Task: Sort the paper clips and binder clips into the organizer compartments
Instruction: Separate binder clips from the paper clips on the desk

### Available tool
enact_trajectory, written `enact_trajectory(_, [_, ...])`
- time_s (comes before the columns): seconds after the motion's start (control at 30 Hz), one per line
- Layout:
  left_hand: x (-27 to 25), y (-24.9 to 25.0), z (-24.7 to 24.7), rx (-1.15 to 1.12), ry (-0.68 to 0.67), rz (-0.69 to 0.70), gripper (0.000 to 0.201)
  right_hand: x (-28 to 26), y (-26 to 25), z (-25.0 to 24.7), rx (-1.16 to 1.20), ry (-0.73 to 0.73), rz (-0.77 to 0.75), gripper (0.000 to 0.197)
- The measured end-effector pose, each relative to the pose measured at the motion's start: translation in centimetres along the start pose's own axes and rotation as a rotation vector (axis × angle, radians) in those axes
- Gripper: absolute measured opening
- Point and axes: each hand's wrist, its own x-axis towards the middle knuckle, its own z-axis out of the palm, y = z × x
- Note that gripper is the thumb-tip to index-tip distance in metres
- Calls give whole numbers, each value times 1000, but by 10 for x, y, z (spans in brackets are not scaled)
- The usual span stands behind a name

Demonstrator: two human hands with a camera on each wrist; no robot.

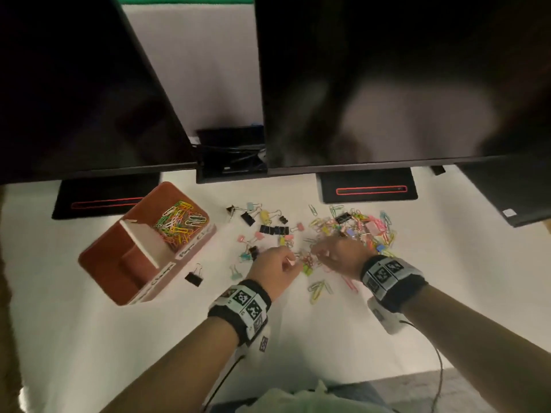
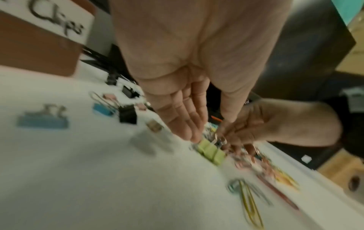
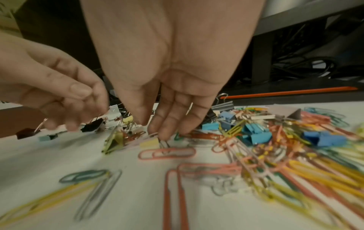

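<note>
A reddish-brown organizer [image 1: 104,263] stands at the left; its far compartment holds several coloured paper clips [image 1: 179,222]. Loose binder clips [image 1: 268,229] lie in the middle of the white table, and a mixed pile of clips [image 1: 366,231] lies to the right. My left hand [image 1: 293,260] reaches down with straight fingers beside a green binder clip [image 2: 210,152] and holds nothing. My right hand [image 3: 153,129] points its fingers down at the pile's near edge. Its fingertips touch the wire handle of a pale yellow binder clip [image 3: 149,144].
Two dark monitors [image 1: 387,84] overhang the table's back, on black stands [image 1: 366,189]. A dark laptop [image 1: 512,198] lies at the far right. A single black binder clip [image 1: 193,277] lies near the organizer's front. More paper clips [image 1: 319,289] lie close to my wrists.
</note>
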Motion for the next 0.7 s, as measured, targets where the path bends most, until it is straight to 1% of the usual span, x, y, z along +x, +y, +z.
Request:
enact_trajectory(0.07, [5,7,19,88,-41,-16,39,-1,3,6,27,-15,-39,26])
enact_trajectory(0.1, [7,9,25,126,-53,-24,40,-1,3,7,49,-20,-62,25])
enact_trajectory(0.23, [13,10,35,199,-29,-43,33,-2,8,12,98,-17,-125,24])
enact_trajectory(0.4, [6,1,26,112,7,-57,32,-1,28,15,80,18,-121,25])
enact_trajectory(0.47, [0,-3,20,85,37,-51,35,0,31,14,63,28,-140,25])
enact_trajectory(0.57, [-7,-10,12,9,86,-63,41,3,31,12,32,23,-166,27])
enact_trajectory(0.63, [-11,-15,8,-16,118,-66,40,7,26,10,35,21,-187,32])
enact_trajectory(0.7, [-13,-19,6,6,133,-63,38,13,18,10,40,12,-236,37])
